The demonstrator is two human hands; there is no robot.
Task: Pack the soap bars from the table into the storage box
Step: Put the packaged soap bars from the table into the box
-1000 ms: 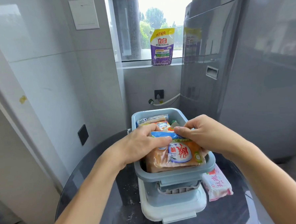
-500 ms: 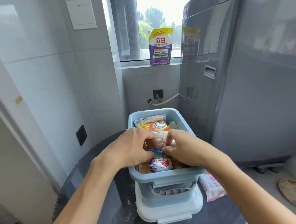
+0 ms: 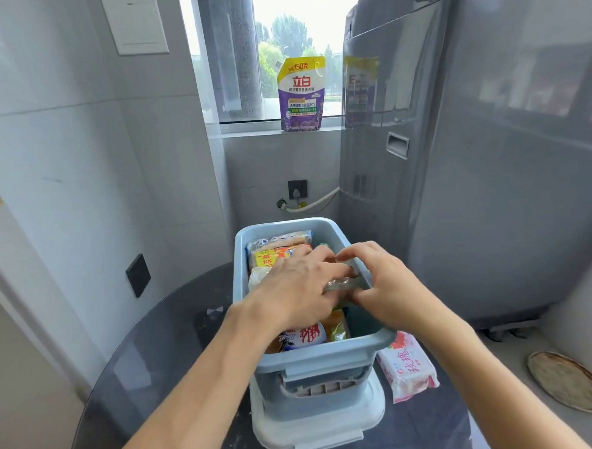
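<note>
Dark round glass table [image 3: 151, 362], grey-tiled corner. Left hand [image 3: 298, 289] and right hand [image 3: 383, 285] pinch a clear-wrapped soap bar [image 3: 342, 284] inside the pale blue plastic storage box [image 3: 315, 360]; pink-wrapped soap bar [image 3: 410, 366] on table at 4 o'clock of box.

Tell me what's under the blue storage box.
The storage box stands on its white lid, which lies on the dark table. Anything beneath the lid is covered.

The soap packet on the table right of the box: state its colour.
Pink and white soap packet, red lettering; seen in the head view.
</note>
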